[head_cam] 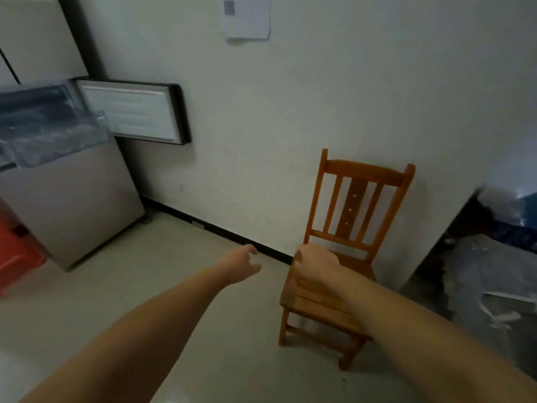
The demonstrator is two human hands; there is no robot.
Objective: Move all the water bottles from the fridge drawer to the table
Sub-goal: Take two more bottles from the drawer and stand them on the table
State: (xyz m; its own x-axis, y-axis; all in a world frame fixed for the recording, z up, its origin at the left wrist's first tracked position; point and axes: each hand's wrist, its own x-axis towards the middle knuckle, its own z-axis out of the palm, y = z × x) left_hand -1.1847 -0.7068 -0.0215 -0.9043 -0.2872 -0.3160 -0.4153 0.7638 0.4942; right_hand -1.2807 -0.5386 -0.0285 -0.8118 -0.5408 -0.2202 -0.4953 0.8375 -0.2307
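Both bare forearms reach out: left hand [242, 264] fingers loosely curled, holding nothing; right hand [316, 267] fisted, holding nothing visible.

A clear plastic fridge drawer [49, 132] is sitting pulled out at the upper left of the frame, jutting forward from the beige fridge [75, 205]. Its see-through walls are blurring the contents; bottles inside cannot be told apart.

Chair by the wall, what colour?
The chair is orange-brown varnished wood with a slatted back and seat; the head view, the only one, shows it.
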